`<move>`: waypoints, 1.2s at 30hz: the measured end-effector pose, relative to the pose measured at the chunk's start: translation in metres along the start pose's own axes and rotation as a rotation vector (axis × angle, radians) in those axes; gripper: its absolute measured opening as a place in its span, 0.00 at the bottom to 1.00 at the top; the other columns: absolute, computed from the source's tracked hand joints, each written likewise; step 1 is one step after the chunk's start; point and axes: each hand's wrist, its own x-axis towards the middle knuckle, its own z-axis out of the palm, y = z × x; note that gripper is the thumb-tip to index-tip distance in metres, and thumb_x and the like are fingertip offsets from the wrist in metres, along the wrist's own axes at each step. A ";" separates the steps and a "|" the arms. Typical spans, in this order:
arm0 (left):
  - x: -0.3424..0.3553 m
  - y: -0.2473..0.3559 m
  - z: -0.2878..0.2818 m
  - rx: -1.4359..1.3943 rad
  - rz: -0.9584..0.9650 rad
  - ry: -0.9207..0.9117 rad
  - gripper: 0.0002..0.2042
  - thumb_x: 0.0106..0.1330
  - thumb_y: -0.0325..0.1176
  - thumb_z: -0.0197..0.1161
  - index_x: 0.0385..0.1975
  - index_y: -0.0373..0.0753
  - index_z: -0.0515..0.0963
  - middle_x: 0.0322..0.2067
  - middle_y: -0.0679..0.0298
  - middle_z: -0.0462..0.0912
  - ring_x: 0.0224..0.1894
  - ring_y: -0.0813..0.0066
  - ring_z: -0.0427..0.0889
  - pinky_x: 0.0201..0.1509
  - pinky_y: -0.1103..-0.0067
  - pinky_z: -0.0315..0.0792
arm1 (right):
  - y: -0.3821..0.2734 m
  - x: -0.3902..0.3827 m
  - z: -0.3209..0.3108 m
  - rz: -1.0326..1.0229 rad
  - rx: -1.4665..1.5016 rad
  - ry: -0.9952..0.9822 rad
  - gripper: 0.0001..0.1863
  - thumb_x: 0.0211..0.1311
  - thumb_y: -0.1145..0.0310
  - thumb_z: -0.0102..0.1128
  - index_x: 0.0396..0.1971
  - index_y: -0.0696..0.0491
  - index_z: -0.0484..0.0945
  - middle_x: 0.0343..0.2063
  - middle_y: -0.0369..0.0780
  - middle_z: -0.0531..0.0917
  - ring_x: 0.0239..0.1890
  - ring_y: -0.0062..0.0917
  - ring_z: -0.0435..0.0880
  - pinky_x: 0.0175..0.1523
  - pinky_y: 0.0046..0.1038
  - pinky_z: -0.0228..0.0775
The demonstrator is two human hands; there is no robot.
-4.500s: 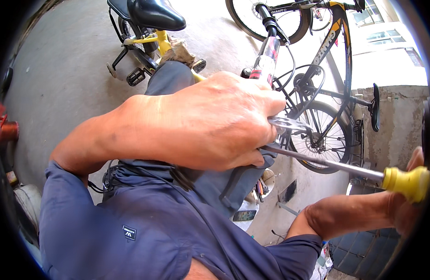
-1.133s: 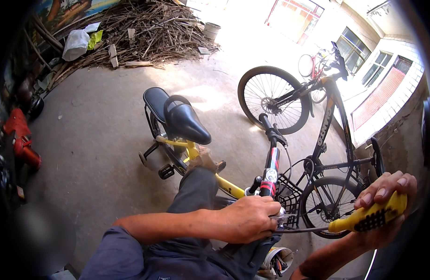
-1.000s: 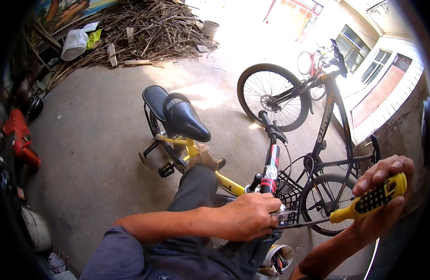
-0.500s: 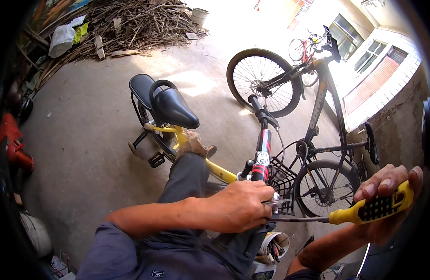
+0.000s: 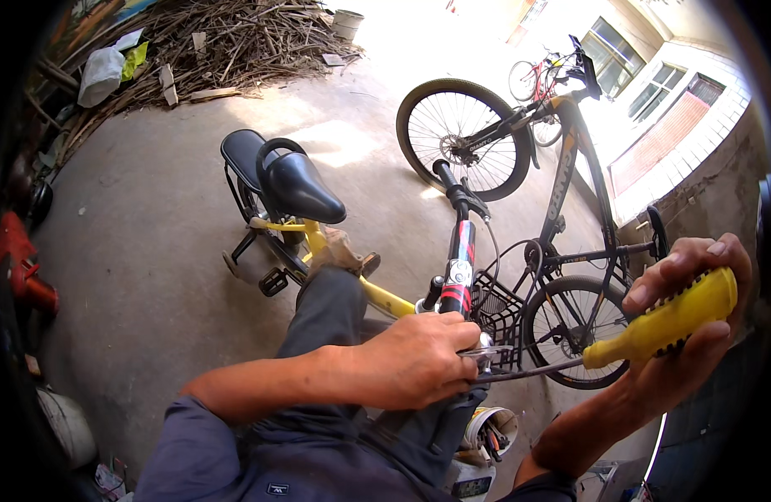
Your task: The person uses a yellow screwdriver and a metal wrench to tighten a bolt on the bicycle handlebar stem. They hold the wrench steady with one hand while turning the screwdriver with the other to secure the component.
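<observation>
Yellow screwdriver (image 5: pixel 672 318) — clasped by right fingers (image 5: pixel 692 253); left fingers (image 5: pixel 459 336) curled beside shaft (image 5: pixel 532 372), hold unclear.

Sunlight (image 5: pixel 402 46) floods the far end of the grey floor (image 5: pixel 143 234), a brushwood heap (image 5: pixel 247 50) sprawls upper left, and over right, windows (image 5: pixel 656 90) break the white wall (image 5: pixel 725 130)!

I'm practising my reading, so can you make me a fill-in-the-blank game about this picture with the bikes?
1. The right hand holds a screwdriver whose handle is mostly ____ in colour.
2. The saddle of the yellow bicycle is coloured ____.
3. At the right end of the pile of sticks stands a pale, open-topped ____.

Missing words: yellow; black; bucket.
</observation>
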 end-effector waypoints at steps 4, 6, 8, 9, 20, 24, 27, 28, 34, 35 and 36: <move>-0.002 0.001 -0.001 -0.009 -0.037 -0.044 0.07 0.56 0.34 0.70 0.26 0.39 0.80 0.31 0.60 0.71 0.39 0.61 0.75 0.41 0.67 0.72 | -0.003 0.001 -0.026 -0.086 0.115 -0.233 0.40 0.71 0.41 0.46 0.65 0.62 0.58 0.36 0.45 0.75 0.32 0.26 0.81 0.32 0.24 0.82; -0.002 -0.001 0.000 -0.026 -0.006 -0.003 0.07 0.55 0.33 0.71 0.28 0.40 0.81 0.31 0.61 0.71 0.36 0.63 0.75 0.38 0.68 0.72 | -0.001 0.001 -0.043 -0.187 0.169 -0.421 0.36 0.74 0.50 0.46 0.67 0.63 0.55 0.37 0.47 0.74 0.34 0.29 0.81 0.34 0.27 0.84; -0.003 -0.001 0.001 -0.026 0.006 0.011 0.07 0.54 0.32 0.71 0.29 0.40 0.81 0.31 0.62 0.72 0.35 0.64 0.75 0.37 0.69 0.72 | -0.005 0.003 -0.056 -0.124 0.271 -0.485 0.36 0.68 0.54 0.57 0.66 0.63 0.57 0.40 0.47 0.73 0.40 0.30 0.79 0.40 0.28 0.84; -0.002 -0.001 0.000 -0.025 0.004 0.008 0.07 0.54 0.32 0.71 0.29 0.40 0.81 0.31 0.62 0.72 0.35 0.64 0.75 0.37 0.69 0.72 | -0.007 0.004 -0.062 -0.095 0.319 -0.512 0.37 0.65 0.56 0.62 0.65 0.63 0.58 0.41 0.46 0.72 0.43 0.30 0.78 0.42 0.29 0.84; 0.000 0.001 0.000 -0.015 -0.015 -0.010 0.08 0.55 0.33 0.72 0.29 0.38 0.82 0.31 0.62 0.72 0.35 0.64 0.76 0.37 0.69 0.72 | 0.008 0.012 -0.042 0.275 0.565 -0.332 0.24 0.68 0.56 0.64 0.45 0.61 0.66 0.36 0.45 0.72 0.37 0.31 0.80 0.43 0.27 0.81; 0.001 0.001 0.000 -0.022 -0.013 -0.015 0.08 0.55 0.33 0.72 0.29 0.38 0.82 0.32 0.62 0.72 0.36 0.63 0.76 0.38 0.70 0.72 | 0.005 0.015 -0.040 0.144 0.622 -0.443 0.25 0.70 0.50 0.57 0.53 0.53 0.66 0.39 0.48 0.77 0.35 0.37 0.83 0.42 0.35 0.83; 0.001 0.000 0.001 -0.034 -0.013 -0.021 0.08 0.54 0.33 0.72 0.29 0.38 0.82 0.32 0.62 0.72 0.36 0.64 0.75 0.38 0.70 0.72 | -0.003 0.019 -0.026 0.030 0.728 -0.513 0.29 0.71 0.43 0.50 0.62 0.46 0.65 0.44 0.52 0.82 0.32 0.44 0.88 0.40 0.44 0.87; 0.001 0.000 0.000 -0.034 -0.014 -0.023 0.07 0.54 0.33 0.72 0.29 0.38 0.82 0.32 0.62 0.72 0.36 0.64 0.75 0.38 0.70 0.72 | -0.004 0.020 -0.025 0.003 0.759 -0.539 0.30 0.71 0.42 0.50 0.63 0.45 0.65 0.45 0.53 0.83 0.32 0.44 0.89 0.40 0.45 0.87; 0.000 0.002 -0.001 -0.010 -0.027 -0.021 0.07 0.54 0.33 0.72 0.28 0.39 0.81 0.31 0.62 0.72 0.35 0.64 0.75 0.38 0.70 0.72 | 0.019 0.023 -0.064 0.003 0.368 -0.470 0.30 0.70 0.43 0.53 0.52 0.57 0.68 0.39 0.49 0.78 0.39 0.35 0.85 0.39 0.32 0.84; 0.000 0.002 0.000 -0.010 -0.024 -0.019 0.08 0.54 0.33 0.72 0.28 0.39 0.81 0.31 0.62 0.72 0.35 0.64 0.75 0.38 0.70 0.72 | 0.021 0.020 -0.063 0.014 0.353 -0.422 0.29 0.71 0.42 0.52 0.51 0.56 0.68 0.37 0.49 0.79 0.36 0.34 0.85 0.36 0.33 0.85; 0.001 0.000 0.002 -0.018 -0.018 -0.018 0.08 0.54 0.33 0.72 0.28 0.39 0.81 0.31 0.62 0.72 0.35 0.64 0.75 0.38 0.70 0.72 | 0.021 0.016 -0.047 0.099 0.429 -0.232 0.29 0.71 0.41 0.51 0.50 0.55 0.68 0.35 0.48 0.79 0.33 0.34 0.85 0.32 0.33 0.85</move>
